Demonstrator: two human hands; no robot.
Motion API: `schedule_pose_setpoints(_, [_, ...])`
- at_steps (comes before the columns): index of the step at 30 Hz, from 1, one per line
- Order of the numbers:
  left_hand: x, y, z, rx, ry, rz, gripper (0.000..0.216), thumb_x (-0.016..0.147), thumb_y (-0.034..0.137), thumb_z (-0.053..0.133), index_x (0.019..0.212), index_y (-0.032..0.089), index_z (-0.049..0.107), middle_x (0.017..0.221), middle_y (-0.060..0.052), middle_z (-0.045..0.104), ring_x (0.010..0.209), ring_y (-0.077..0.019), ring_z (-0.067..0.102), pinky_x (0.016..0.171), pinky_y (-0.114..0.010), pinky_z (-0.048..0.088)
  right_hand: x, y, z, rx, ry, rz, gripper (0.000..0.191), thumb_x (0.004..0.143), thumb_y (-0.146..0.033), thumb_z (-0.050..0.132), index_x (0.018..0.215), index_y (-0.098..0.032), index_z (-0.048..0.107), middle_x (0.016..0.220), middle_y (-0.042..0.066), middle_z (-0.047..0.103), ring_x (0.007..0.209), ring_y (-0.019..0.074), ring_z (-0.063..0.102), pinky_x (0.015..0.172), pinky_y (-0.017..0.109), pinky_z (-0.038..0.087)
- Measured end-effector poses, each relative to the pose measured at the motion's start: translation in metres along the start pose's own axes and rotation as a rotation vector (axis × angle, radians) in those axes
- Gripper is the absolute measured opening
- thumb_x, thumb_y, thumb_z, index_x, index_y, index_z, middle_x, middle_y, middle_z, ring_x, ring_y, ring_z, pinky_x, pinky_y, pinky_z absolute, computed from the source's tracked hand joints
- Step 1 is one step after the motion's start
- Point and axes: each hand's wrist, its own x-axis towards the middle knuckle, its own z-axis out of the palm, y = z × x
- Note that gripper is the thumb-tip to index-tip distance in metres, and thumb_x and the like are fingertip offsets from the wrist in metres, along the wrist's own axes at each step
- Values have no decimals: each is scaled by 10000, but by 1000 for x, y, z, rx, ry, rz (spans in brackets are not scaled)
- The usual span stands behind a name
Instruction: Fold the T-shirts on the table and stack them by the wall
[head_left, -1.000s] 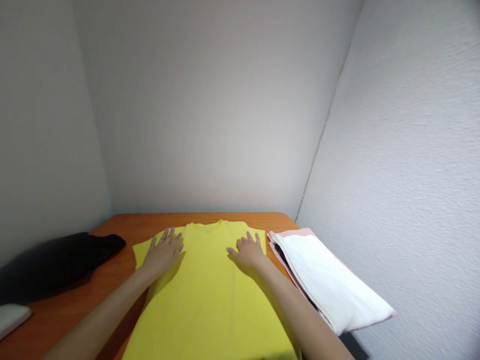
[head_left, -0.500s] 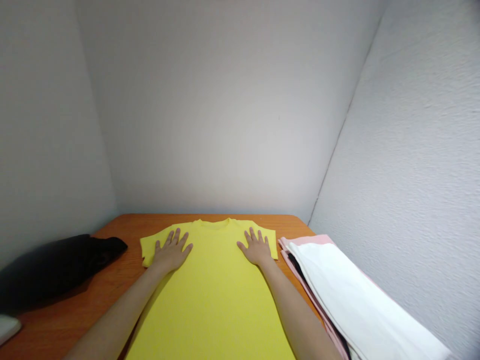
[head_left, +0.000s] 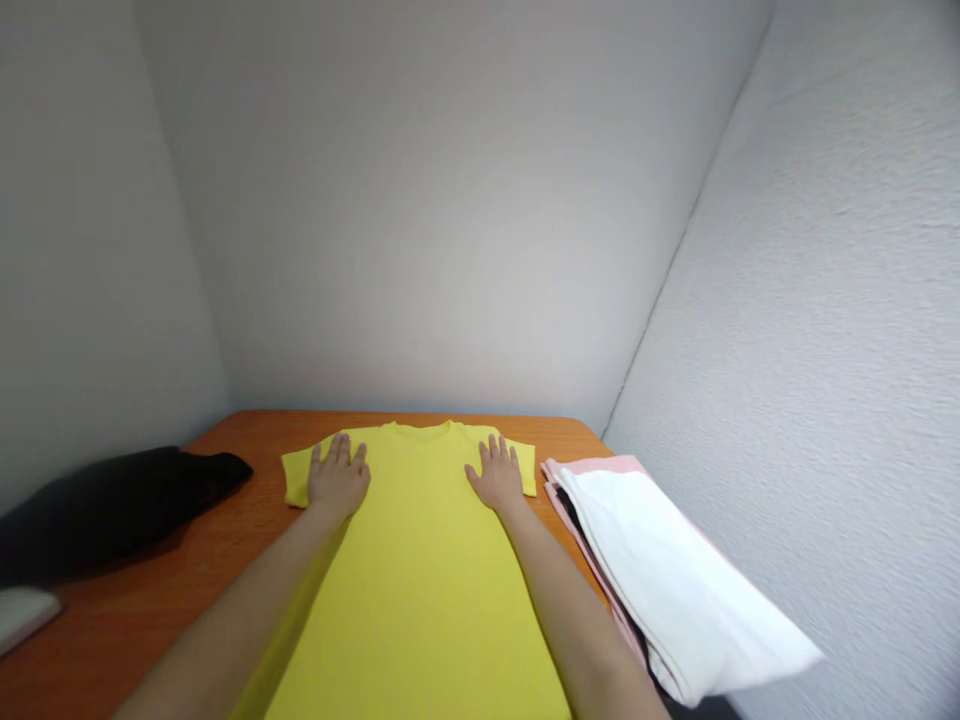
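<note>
A yellow T-shirt (head_left: 424, 580) lies spread on the wooden table, its neckline at the far side and its short sleeves out to either side. My left hand (head_left: 339, 478) rests flat on the shirt near the left sleeve, fingers stretched out. Near the right sleeve, my right hand (head_left: 498, 476) presses flat on the fabric with its fingers apart. Neither hand grips anything. The shirt's lower end runs out of view at the bottom, and my forearms cover parts of its side edges.
At the right edge of the wooden table (head_left: 225, 540) lies a stack of folded white, pink and black clothes (head_left: 660, 570). A dark garment (head_left: 120, 505) lies on the left, with a white object (head_left: 26, 612) below it. Walls enclose the back and both sides.
The camera view has shifted slightly, so the table and clothes appear higher. My left hand's fingers and thumb are closer together. Both hands remain on the T-shirt.
</note>
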Motion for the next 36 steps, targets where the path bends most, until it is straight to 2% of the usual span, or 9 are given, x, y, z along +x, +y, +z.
schedule_pose_setpoints(3, [-27, 23, -17, 25, 48, 119, 574, 909, 270, 302, 1464, 131, 354, 1599, -93, 118, 1487, -214, -21, 1185, -469, -65, -24, -12, -17, -19, 100, -111, 609, 956, -395, 335, 1484, -94, 299, 1593, 109, 107, 1467, 244, -17, 1168, 425, -31])
schedule_pose_setpoints(5, [-52, 40, -27, 16, 42, 203, 559, 915, 325, 326, 1448, 169, 391, 1599, -60, 161, 1488, -195, 13, 1193, -435, -43, -45, -21, -26, 1, 108, -152, 583, 957, -392, 341, 1467, -109, 342, 1588, 101, 145, 1467, 238, 6, 1173, 421, -25])
schedule_pose_setpoints(10, [-106, 65, -35, -99, -60, 259, 606, 943, 447, 243, 1452, 148, 379, 1582, -102, 217, 1475, -245, 142, 1188, -489, 85, -110, -41, -35, 155, -38, -166, 707, 969, -570, 223, 1504, -109, 260, 1586, 103, 147, 1467, 251, 17, 1181, 442, 20])
schedule_pose_setpoints(13, [-120, 68, -30, -159, -156, 234, 649, 941, 493, 215, 1472, 140, 336, 1584, -111, 185, 1472, -271, 144, 1172, -520, 147, -145, -49, -33, 226, -152, -257, 798, 938, -663, 202, 1525, -123, 190, 1593, 90, 65, 1464, 274, -28, 1180, 474, 27])
schedule_pose_setpoints(16, [-124, 66, -22, -156, -172, 201, 661, 935, 506, 223, 1485, 150, 305, 1583, -106, 172, 1470, -273, 152, 1168, -525, 156, -167, -52, -28, 224, -181, -296, 819, 927, -677, 226, 1527, -122, 180, 1589, 87, 23, 1459, 287, -54, 1180, 497, 23])
schedule_pose_setpoints(22, [-126, 64, -13, -143, -91, 189, 652, 926, 508, 240, 1483, 179, 318, 1582, -75, 181, 1469, -248, 166, 1179, -495, 153, -178, -49, -20, 211, -119, -290, 784, 936, -665, 199, 1531, -156, 178, 1587, 60, 36, 1461, 291, -13, 1188, 503, 32])
schedule_pose_setpoints(30, [-123, 63, -14, -142, -110, 198, 651, 927, 492, 251, 1491, 169, 291, 1583, -73, 187, 1468, -255, 173, 1180, -514, 143, -184, -51, -28, 251, -90, -299, 755, 951, -646, 186, 1531, -163, 180, 1589, 54, 45, 1463, 284, -6, 1192, 484, 19])
schedule_pose_setpoints(33, [-123, 65, -23, -135, -144, 186, 644, 933, 471, 257, 1493, 154, 281, 1585, -88, 188, 1468, -271, 169, 1182, -530, 136, -180, -48, -34, 287, -173, -288, 763, 949, -644, 234, 1535, -161, 154, 1591, 70, 29, 1461, 283, -27, 1187, 492, 24])
schedule_pose_setpoints(36, [-141, 86, -37, -164, -111, 204, 614, 938, 445, 269, 1462, 140, 366, 1567, -123, 259, 1460, -324, 177, 1178, -572, 138, -160, -37, -57, 325, -275, -237, 874, 917, -662, 344, 1538, -125, 45, 1590, 114, -12, 1458, 283, -55, 1180, 487, 81])
